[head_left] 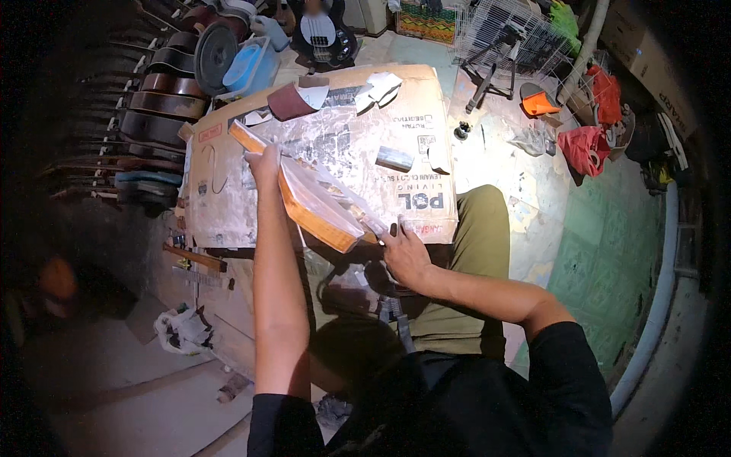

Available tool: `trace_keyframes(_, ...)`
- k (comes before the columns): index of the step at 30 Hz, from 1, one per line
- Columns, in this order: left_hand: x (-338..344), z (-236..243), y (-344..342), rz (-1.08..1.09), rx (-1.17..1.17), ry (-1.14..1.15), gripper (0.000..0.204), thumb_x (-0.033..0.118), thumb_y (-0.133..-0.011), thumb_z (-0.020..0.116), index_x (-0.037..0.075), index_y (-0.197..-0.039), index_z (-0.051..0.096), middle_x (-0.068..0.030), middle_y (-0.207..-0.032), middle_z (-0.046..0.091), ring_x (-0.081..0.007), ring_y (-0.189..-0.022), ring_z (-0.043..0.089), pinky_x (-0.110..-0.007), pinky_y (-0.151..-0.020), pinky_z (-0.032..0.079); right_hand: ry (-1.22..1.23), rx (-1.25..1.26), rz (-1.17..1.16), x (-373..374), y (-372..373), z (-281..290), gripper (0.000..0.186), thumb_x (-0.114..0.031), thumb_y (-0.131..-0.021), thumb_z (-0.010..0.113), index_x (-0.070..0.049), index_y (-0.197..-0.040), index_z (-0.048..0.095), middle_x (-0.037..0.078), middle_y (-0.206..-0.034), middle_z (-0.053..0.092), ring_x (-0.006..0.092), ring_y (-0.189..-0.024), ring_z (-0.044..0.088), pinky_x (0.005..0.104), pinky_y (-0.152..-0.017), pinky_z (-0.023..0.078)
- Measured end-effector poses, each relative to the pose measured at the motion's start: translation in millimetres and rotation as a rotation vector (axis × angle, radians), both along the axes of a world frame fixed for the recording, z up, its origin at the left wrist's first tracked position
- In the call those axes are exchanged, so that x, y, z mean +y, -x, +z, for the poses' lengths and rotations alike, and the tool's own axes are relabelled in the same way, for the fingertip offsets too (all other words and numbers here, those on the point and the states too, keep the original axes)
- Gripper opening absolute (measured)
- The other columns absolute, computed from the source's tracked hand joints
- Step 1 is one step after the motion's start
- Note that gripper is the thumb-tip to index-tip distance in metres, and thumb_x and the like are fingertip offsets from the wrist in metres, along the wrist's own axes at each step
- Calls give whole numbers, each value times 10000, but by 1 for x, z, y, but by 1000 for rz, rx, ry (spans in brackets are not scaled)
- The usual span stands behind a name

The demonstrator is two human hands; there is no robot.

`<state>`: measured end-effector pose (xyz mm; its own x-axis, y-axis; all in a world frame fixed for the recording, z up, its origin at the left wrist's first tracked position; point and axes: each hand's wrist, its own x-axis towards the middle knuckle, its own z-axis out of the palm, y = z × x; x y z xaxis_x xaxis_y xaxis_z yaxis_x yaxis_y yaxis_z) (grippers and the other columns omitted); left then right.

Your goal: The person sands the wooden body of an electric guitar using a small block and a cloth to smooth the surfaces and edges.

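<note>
Left hand (pixel 264 161): my fingers wrap the narrow part of an orange-edged, pale-faced wooden piece (pixel 316 201).
Right hand (pixel 407 259): my fingers meet a slim greyish strip (pixel 374 224); whether pinching it, I cannot tell.
Wooden piece: held slanted over the broad brown cardboard (pixel 228 217).

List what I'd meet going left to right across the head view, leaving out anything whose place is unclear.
White plastic bag → wood-edged piece → right hand → black tripod-like stand → red bag or cloth → pale pipe.
</note>
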<state>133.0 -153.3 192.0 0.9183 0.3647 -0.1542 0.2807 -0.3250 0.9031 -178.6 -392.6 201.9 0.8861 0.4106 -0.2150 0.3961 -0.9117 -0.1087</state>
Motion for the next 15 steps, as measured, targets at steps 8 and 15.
trace_keyframes(8,-17,15,13,55,-31,-33,786,237,-647,709,-179,-1238,400,-331,-1222,560,-390,-1102,607,-396,-978,471,-212,74,-315,-3,-17,33,203,-202,-815,639,-28,-905,692,142,-868,667,330,-761,663,431,-753,503)
trace_keyframes(15,-3,7,12,77,-35,4,747,230,-638,698,-178,-1202,428,-319,-1204,560,-388,-1106,594,-386,-976,460,-1133,71,-734,-1,-53,20,274,-230,-865,704,30,-859,618,206,-754,637,351,-698,632,429,-667,485)
